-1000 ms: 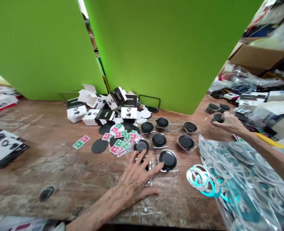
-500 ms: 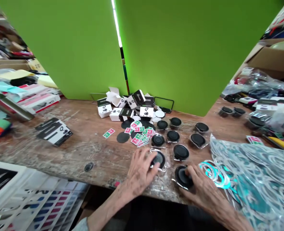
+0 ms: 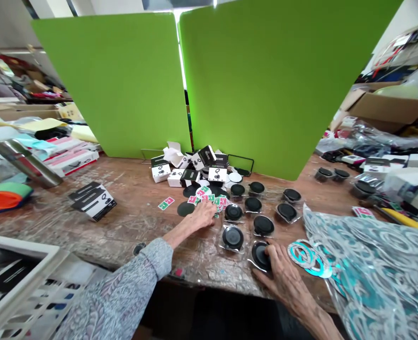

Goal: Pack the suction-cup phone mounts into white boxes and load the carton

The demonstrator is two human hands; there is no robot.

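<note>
left hand [image 3: 203,215] is down on the loose card pile [image 3: 217,200], can't tell if it's pinching one; black disc packs [image 3: 263,225] sit spread out just beside, probably so each is easy to grab; right hand [image 3: 270,263] is clamped on the nearest pack [image 3: 259,254], seemingly steadying it; bag of rings [image 3: 375,264] lies further right, handy I guess

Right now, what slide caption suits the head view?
Left hand at the red-and-green cards, right hand on a clear-wrapped black disc.
</note>
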